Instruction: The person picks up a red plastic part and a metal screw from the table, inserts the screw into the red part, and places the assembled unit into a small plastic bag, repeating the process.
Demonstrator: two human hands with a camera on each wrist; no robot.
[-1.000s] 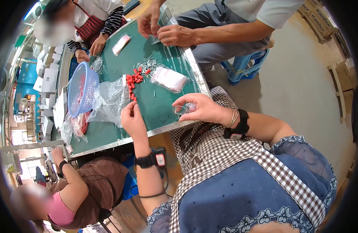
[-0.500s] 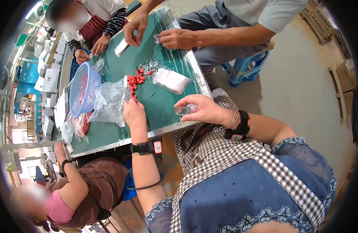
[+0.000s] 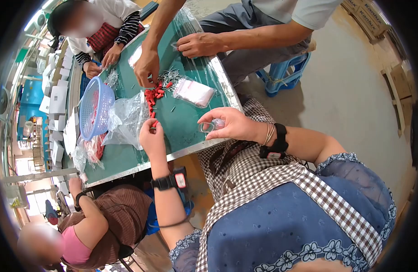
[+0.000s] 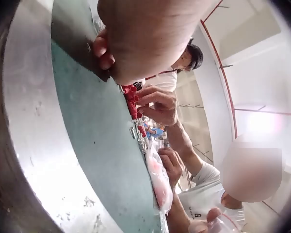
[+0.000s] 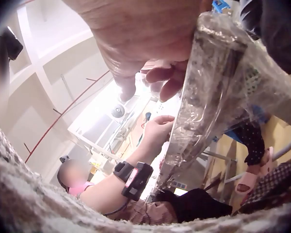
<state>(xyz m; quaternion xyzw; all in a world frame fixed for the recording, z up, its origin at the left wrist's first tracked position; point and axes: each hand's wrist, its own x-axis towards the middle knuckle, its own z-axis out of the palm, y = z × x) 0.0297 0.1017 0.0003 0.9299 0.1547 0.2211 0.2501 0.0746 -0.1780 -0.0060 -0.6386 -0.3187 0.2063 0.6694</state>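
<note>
In the head view my left hand (image 3: 153,138) is over the green tabletop, pinching a small red cylindrical piece (image 3: 155,123) between thumb and fingers. Just beyond it lies a pile of similar red pieces (image 3: 155,94), beside a heap of grey screws (image 3: 172,78). Near the table's front edge, my right hand (image 3: 234,124) holds a small clear plastic bag (image 3: 218,123), its mouth spread round between thumb and forefinger. The left wrist view shows the back of my left hand (image 4: 145,39) low over the table, its fingertips mostly hidden.
A blue mesh basket (image 3: 96,109) and a large clear plastic bag (image 3: 127,113) stand left of the red pieces. A packet of bags (image 3: 194,92) lies to the right. Across the table another person's hand (image 3: 147,67) reaches into the red pile. The metal table edge (image 3: 200,146) runs before me.
My left hand went to the near end of the red pieces and came back slightly with one pinched. The opposite person's hand moved down to the pile. My right hand stays nearly still.
</note>
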